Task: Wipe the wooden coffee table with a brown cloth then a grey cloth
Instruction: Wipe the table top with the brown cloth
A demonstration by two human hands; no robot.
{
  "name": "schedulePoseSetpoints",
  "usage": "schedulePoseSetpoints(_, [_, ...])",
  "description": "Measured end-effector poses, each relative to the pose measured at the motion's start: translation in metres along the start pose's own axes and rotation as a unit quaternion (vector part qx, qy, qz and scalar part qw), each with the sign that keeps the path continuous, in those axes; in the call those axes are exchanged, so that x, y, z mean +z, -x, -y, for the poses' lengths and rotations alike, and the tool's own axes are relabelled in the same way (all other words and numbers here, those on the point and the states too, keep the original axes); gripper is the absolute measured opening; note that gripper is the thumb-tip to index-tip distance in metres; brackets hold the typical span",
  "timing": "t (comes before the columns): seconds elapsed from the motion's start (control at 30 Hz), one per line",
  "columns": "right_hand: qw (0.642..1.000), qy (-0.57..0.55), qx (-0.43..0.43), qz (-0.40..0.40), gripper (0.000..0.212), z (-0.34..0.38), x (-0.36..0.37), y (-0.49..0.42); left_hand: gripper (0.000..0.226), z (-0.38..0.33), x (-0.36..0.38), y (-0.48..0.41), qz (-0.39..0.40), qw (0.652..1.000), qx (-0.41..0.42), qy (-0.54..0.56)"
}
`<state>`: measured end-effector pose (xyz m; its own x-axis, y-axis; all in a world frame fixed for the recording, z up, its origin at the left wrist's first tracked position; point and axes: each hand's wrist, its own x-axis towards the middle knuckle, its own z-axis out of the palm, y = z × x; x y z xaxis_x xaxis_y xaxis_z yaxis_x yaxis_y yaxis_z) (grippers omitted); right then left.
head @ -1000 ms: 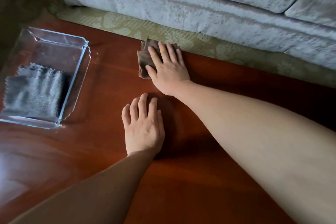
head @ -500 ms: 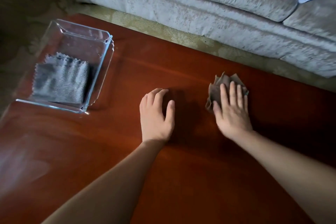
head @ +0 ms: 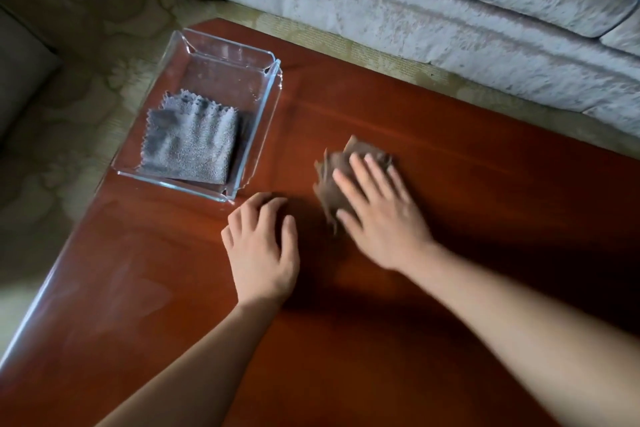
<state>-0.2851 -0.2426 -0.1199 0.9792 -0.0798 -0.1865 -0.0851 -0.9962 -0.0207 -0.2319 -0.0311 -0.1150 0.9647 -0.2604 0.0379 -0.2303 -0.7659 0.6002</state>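
Glossy red-brown wooden desk (head: 485, 135) is filling the centre and bottom of the frame, its smooth top reflecting light at lower left. Pale plush sofa (head: 415, 28) with a crushed-velvet nap is running across the top and upper right. Patterned beige rug (head: 86, 45) is showing at upper left and in the strip between sofa and desk.

Right arm is coming in from lower right, bare forearm angling up toward centre. Right hand (head: 381, 215) is lying palm down, fingers straight and spread, pressing flat on the brown cloth (head: 334, 184); hand and cloth are blurring. Left arm is coming in from bottom centre. Left hand (head: 263, 253) is resting knuckles up on the desk just left of the right hand, fingers loosely curled under, holding nothing.

Clear rectangular glass tray (head: 228, 48) with flared rim is sitting on the desk at centre left. Grey cloth (head: 190, 146), folded square, ribbed fuzzy weave, zigzag edges, is lying inside the tray at its near end. Brown cloth is bunching up, crumpled, on the desk at frame centre, mostly under the right fingers.
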Motion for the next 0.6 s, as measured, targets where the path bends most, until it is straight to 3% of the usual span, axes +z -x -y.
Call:
schedulePoseSetpoints(0.17, [0.989, -0.036, 0.143, 0.007, 0.070, -0.084, -0.023, -0.107, 0.042, -0.004, 0.010, 0.002, 0.020, 0.989, 0.022, -0.142])
schedulePoseSetpoints(0.3, [0.969, -0.074, 0.237, 0.000, 0.067, -0.088, -0.027, -0.136, 0.047, -0.006, 0.010, 0.001, 0.032, 0.984, 0.026, -0.171])
schedulePoseSetpoints(0.43, [0.988, -0.036, 0.143, -0.038, 0.068, -0.055, -0.017, -0.098, 0.053, -0.007, 0.005, 0.000, 0.032, 0.987, 0.029, -0.155])
schedulePoseSetpoints(0.6, [0.999, -0.007, -0.028, 0.013, 0.069, -0.006, -0.009, -0.009, 0.065, -0.007, 0.005, 0.001, 0.022, 0.992, 0.023, -0.123])
